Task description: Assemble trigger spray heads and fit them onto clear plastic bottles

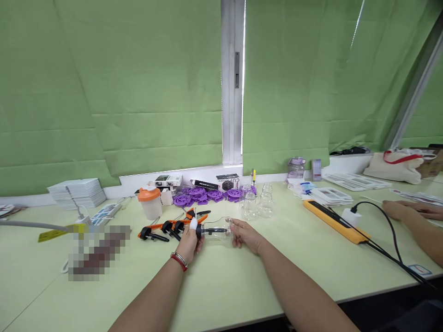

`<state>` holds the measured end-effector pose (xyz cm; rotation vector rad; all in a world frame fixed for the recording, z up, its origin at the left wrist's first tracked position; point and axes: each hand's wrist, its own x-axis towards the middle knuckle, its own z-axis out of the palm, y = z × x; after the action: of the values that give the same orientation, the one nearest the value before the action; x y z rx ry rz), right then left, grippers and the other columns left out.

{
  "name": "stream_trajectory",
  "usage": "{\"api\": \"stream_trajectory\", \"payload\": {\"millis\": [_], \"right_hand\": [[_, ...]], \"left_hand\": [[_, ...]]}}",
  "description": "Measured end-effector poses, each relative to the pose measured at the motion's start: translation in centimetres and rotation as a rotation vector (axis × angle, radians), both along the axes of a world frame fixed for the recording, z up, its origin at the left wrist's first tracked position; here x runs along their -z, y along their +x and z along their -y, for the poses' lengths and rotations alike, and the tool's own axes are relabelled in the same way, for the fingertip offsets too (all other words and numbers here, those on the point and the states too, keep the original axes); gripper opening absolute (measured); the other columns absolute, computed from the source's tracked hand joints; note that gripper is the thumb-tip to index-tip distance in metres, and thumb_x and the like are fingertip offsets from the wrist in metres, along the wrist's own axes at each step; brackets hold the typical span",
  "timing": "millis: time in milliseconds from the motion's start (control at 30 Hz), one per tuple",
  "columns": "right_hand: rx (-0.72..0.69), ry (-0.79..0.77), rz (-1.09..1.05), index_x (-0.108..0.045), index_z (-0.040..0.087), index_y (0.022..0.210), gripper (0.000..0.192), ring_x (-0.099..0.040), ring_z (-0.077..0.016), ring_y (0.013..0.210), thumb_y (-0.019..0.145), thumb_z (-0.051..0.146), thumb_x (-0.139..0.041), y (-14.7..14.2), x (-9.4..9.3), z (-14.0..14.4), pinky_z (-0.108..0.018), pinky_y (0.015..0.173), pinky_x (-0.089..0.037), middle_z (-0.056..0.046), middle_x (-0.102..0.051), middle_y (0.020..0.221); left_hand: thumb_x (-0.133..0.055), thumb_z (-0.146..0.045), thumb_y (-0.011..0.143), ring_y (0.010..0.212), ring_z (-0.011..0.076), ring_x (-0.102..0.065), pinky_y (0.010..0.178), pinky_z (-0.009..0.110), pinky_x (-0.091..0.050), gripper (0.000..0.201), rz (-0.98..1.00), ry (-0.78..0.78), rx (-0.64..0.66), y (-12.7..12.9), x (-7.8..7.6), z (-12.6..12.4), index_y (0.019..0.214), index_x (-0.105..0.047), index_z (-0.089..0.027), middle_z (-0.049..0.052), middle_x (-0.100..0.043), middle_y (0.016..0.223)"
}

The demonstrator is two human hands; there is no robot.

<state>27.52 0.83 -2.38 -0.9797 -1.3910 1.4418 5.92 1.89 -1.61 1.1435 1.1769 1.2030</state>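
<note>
My left hand (189, 242), with a white cover on one finger, is closed around a black cap (200, 230). From the cap a black stem (216, 230) reaches inside a clear bottle (223, 240) lying sideways above the table. My right hand (246, 236) grips the bottle's far right end between thumb and fingers. Left of my hands lie several black caps with stems (147, 234) and orange-and-black strips (157, 226). More clear bottles (266, 203) stand upright just beyond my right hand.
Purple plastic parts (197, 196) are heaped at the back, before small boxes (228, 182). An orange-lidded cup (150, 205) stands left of them. At right lie a yellow power strip (335, 221) with cables and white stacked trays (332, 196). Another person's arms (415, 221) rest at the right edge.
</note>
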Motion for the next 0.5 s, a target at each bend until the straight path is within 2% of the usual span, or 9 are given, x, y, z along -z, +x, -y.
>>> {"api": "stream_trajectory", "payload": {"millis": [233,500], "right_hand": [[0.023,-0.003,0.041,-0.057,0.015,0.106,0.057,-0.047,-0.0067,0.039,0.077,0.064,-0.051,-0.27,0.14,-0.34,-0.019,0.034,-0.026,-0.002,-0.065,0.07],[0.038,-0.023,0.054,-0.057,0.013,0.092,0.06,-0.045,-0.0069,0.036,0.081,0.069,-0.04,-0.33,0.46,-0.51,-0.018,0.033,-0.026,-0.002,-0.061,0.06]], "left_hand": [[-0.038,-0.065,0.081,0.032,0.0079,-0.035,0.029,0.019,-0.022,0.047,-0.019,0.038,-0.015,0.23,-0.41,0.47,0.067,-0.043,-0.021,-0.002,-0.047,0.046],[-0.035,-0.063,0.083,0.035,0.0087,-0.036,0.03,0.019,-0.022,0.046,-0.093,0.017,-0.03,0.18,-0.49,0.5,0.068,-0.044,-0.021,-0.002,-0.046,0.048]]}}
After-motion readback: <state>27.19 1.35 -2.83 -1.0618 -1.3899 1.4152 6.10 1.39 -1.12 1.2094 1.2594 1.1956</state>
